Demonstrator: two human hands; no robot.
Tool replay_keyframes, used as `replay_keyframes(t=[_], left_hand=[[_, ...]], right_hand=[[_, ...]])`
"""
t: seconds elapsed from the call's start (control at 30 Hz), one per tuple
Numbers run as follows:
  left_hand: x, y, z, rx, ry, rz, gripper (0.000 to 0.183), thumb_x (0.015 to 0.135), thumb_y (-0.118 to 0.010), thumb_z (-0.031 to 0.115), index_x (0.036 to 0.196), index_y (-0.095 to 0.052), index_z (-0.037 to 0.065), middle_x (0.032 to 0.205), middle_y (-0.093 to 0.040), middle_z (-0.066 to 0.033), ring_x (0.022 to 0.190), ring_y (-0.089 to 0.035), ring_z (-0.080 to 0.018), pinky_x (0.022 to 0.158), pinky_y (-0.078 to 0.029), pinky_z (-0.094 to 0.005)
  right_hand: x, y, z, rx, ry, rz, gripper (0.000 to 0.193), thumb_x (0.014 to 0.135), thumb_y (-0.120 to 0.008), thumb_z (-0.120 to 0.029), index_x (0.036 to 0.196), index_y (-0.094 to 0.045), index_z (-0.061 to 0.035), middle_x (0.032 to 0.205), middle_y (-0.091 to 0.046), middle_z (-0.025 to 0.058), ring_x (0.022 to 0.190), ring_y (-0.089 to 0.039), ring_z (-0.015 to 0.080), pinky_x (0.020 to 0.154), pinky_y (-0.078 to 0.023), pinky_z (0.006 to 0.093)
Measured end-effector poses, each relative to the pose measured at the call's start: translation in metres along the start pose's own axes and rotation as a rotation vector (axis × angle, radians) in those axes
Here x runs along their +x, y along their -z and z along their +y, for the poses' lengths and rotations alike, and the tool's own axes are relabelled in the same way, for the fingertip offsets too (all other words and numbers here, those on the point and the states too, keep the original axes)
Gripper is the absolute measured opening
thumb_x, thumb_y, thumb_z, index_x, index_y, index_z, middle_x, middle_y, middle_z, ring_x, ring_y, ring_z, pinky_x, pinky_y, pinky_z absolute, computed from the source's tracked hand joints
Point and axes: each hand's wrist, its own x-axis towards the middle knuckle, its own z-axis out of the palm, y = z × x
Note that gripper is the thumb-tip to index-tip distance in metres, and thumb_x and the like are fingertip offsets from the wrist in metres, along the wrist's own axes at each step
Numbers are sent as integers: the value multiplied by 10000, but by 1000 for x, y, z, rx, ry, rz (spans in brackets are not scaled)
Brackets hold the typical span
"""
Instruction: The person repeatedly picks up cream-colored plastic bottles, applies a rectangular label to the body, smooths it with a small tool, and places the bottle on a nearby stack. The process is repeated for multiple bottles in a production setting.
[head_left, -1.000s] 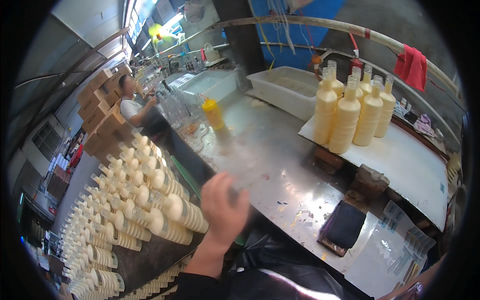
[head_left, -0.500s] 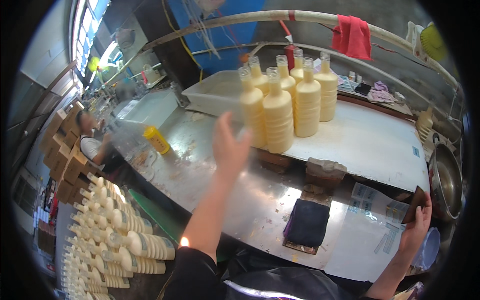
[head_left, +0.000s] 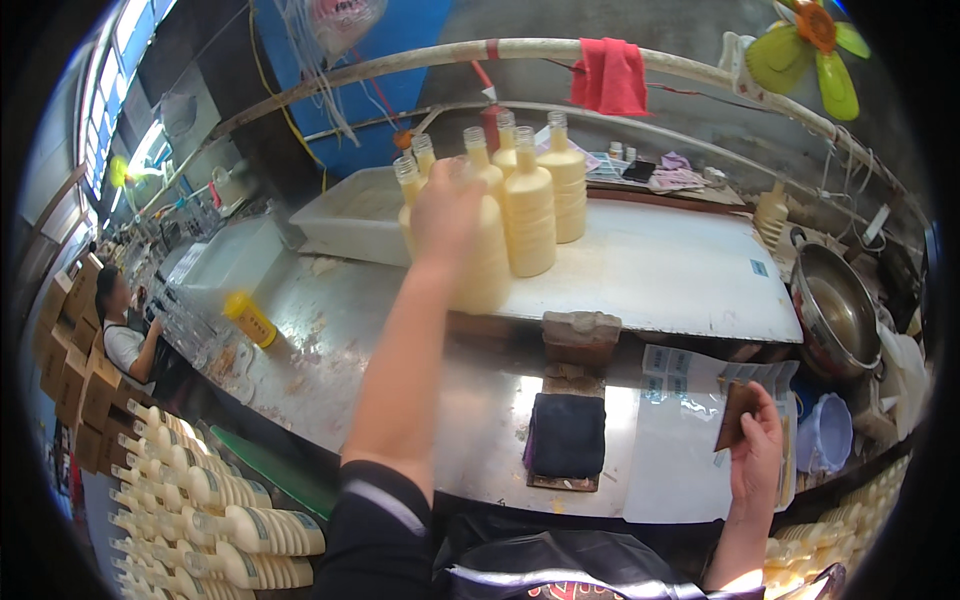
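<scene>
Up goes your left hand, and it's there: 0.5 s ago it hung in the air short of the bottles, fingers spread; now it's over the neck of the front cream bottle. It's blurred, so I can't tell how far the fingers are bent or whether they have a grip. That bottle is directly below your palm, at the near edge of the white board.

Your right hand comes further into view, thumb and fingers pinched on a flat brown piece, above the clear sheet. Your view swings right too, bringing in more of the green-bladed fan beyond that hand.

Crowding your left hand: 6 other cream bottles, close behind and to both sides. Left of it, a whitish tub; left of your forearm, a yellow container, with a mass of lying bottles lower down.

Between your 2 hands sit a folded dark cloth and, just beyond it, a rough block. Right of your right hand, a purple bucket; past it, a metal pan.
</scene>
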Motion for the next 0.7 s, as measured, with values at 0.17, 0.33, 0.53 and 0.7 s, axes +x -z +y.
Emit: replay_keyframes(t=[0.17, 0.33, 0.53, 0.7], left_hand=[[-35, 46, 36, -334, -24, -227, 417, 976, -688, 145, 1354, -576, 10, 1097, -718, -132, 979, -693, -215, 894, -543, -324], [-57, 61, 56, -884, 65, -539, 462, 1036, -599, 80, 1476, -474, 13, 1101, -692, -92, 962, -675, -158, 866, -561, -295], [-136, -15, 26, -933, 386, -794, 502, 1051, -581, 157, 1512, -441, 15, 1241, -654, -123, 1056, -664, -183, 942, -544, -314], [-213, -33, -3, -335, -124, -546, 610, 1003, -615, 148, 1558, -393, 27, 1581, -349, -162, 1433, -399, -275, 1161, -371, -407]], right_hand=[[-10, -10, 13, 71, -141, -101, 278, 930, -541, -6, 1186, -652, 4, 1165, -667, 74, 1036, -638, 144, 890, -525, 277], [0, -51, 20, -385, -231, -302, 193, 965, -569, -118, 907, -700, 11, 1026, -715, 97, 687, -599, 91, 586, -461, 239], [1, -135, 51, -921, -104, -513, 675, 837, -761, -271, 1417, -508, -34, 1198, -713, 139, 1000, -703, 199, 868, -555, 355], [22, -104, 103, -761, -251, -325, 654, 866, -763, -339, 1381, -539, -3, 1190, -716, 163, 1057, -702, 205, 905, -553, 352]])
